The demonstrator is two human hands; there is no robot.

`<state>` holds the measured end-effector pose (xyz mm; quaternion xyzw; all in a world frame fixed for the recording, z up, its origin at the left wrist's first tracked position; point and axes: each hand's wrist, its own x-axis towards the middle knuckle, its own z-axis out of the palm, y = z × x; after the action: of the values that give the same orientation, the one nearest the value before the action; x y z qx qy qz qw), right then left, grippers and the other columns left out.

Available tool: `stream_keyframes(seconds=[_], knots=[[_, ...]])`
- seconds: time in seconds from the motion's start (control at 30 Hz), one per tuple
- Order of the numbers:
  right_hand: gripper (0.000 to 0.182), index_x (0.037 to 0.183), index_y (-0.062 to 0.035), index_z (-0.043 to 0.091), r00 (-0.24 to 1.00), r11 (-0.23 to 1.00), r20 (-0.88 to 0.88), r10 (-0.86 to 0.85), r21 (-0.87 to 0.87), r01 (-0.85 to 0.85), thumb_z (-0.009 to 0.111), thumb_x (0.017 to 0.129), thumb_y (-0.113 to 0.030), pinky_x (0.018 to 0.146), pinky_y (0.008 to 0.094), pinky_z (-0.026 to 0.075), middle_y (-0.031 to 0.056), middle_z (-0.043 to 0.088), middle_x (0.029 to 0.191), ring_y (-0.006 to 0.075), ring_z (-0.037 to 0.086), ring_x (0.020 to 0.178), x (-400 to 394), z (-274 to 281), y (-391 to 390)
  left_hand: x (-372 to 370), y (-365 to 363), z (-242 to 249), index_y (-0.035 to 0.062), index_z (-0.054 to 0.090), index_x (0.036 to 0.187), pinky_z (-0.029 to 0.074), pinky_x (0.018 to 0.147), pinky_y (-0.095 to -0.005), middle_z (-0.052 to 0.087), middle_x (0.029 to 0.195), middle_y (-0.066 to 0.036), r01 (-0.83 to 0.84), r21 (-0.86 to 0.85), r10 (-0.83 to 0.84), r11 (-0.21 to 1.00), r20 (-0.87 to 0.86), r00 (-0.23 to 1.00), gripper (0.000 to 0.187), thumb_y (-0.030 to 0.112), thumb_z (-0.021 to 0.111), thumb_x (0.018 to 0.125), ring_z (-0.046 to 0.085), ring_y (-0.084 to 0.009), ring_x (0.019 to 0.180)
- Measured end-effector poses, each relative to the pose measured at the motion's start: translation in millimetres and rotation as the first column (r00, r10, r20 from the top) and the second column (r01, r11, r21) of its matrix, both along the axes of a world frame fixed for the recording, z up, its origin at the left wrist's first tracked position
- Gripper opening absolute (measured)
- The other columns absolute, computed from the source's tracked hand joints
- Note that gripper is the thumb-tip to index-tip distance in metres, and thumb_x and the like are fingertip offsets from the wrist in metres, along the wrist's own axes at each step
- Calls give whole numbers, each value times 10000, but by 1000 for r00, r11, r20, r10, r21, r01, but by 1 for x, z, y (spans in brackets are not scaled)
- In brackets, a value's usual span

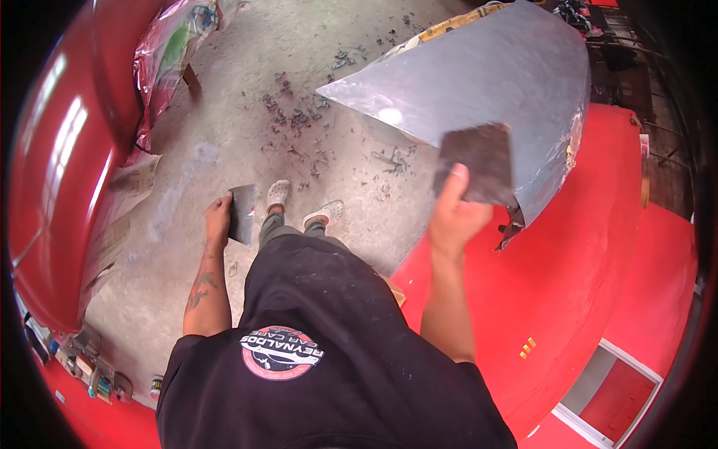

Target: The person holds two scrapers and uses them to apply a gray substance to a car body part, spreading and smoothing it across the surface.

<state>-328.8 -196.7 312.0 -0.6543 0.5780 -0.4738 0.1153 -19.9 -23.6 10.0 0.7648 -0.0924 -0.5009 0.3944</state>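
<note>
My right hand grips a dark brown-black square sheet, its thumb pressed over the near face. That sheet is slightly blurred and overlaps the edge of a large grey panel with a dull, smeared surface. Down by my left leg, my left hand pinches a thin grey-black sheet by its edge. What either sheet is made of I cannot tell.
Glossy red car bodywork stands at the left, with plastic film beside it. Dark scraps litter the concrete floor ahead of my shoes. A red wall rises at the right; tools lie lower left.
</note>
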Motion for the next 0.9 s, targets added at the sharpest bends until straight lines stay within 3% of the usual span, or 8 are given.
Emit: stream_keyframes(seconds=[0.07, 0.13, 0.17, 0.23, 0.27, 0.37, 0.43, 0.9], knots=[[201, 1081, 44, 636, 937, 950, -318, 147, 308, -44, 554, 932, -62, 791, 363, 520, 175, 670, 938, 322, 660, 845, 12, -17, 6, 0, -2, -7, 57, 596, 725, 332, 573, -273, 457, 657, 51, 16, 12, -16, 1000, -42, 999, 384, 382, 608, 930, 373, -77, 618], [269, 1115, -8, 651, 929, 911, -202, 311, 343, -230, 585, 855, 1, 795, 375, 522, 167, 651, 958, 340, 640, 862, 29, -33, 15, 0, -7, 2, 58, 593, 724, 331, 573, -273, 453, 655, 50, 36, 9, -36, 999, -27, 999, 383, 381, 607, 930, 372, -78, 618], [269, 1115, -8, 651, 928, 911, -202, 312, 342, -232, 585, 855, 1, 795, 375, 522, 167, 651, 958, 340, 640, 862, 27, -34, 17, 0, -8, 5, 59, 589, 724, 330, 573, -272, 450, 653, 49, 46, 6, -46, 999, -13, 999, 382, 379, 605, 931, 372, -80, 617], [402, 1117, -38, 671, 861, 891, -257, 440, 245, -382, 618, 732, 61, 793, 384, 523, 140, 656, 1012, 317, 634, 883, 19, -33, 29, 6, -3, -4, 59, 589, 725, 327, 570, -272, 447, 651, 50, 31, -3, -31, 1000, -12, 999, 382, 381, 606, 930, 370, -80, 616], [501, 1113, -63, 687, 844, 897, -308, 440, 200, -395, 620, 642, 95, 797, 375, 520, 123, 664, 1026, 297, 631, 913, 7, -29, 30, 8, 1, -9, 60, 589, 726, 325, 567, -272, 443, 648, 51, 25, -13, -25, 1000, -10, 1000, 383, 383, 606, 930, 369, -80, 616], [489, 1101, -44, 692, 800, 922, -462, 384, 142, -360, 620, 642, 110, 801, 379, 514, 125, 667, 1040, 303, 634, 918, -26, -8, 29, 9, 6, -1, 61, 595, 732, 321, 558, -273, 436, 643, 54, 15, 10, -16, 1000, 23, 1000, 379, 387, 611, 927, 368, -79, 613], [502, 1106, -27, 688, 816, 960, -526, 238, 1, -280, 608, 635, 127, 805, 383, 509, 127, 671, 1042, 303, 634, 920, -37, 0, 27, 11, 12, -6, 57, 597, 732, 324, 559, -274, 440, 643, 53, 18, 50, -19, 999, 13, 1000, 384, 389, 612, 925, 371, -80, 613], [627, 1144, -36, 680, 808, 929, -486, 334, 26, -369, 549, 569, 179, 806, 366, 503, 132, 661, 1053, 303, 630, 908, -16, -20, 5, 8, 6, -1, 61, 597, 714, 314, 544, -271, 450, 640, 58, 33, 25, -34, 999, 9, 999, 395, 394, 607, 927, 370, -72, 593]])
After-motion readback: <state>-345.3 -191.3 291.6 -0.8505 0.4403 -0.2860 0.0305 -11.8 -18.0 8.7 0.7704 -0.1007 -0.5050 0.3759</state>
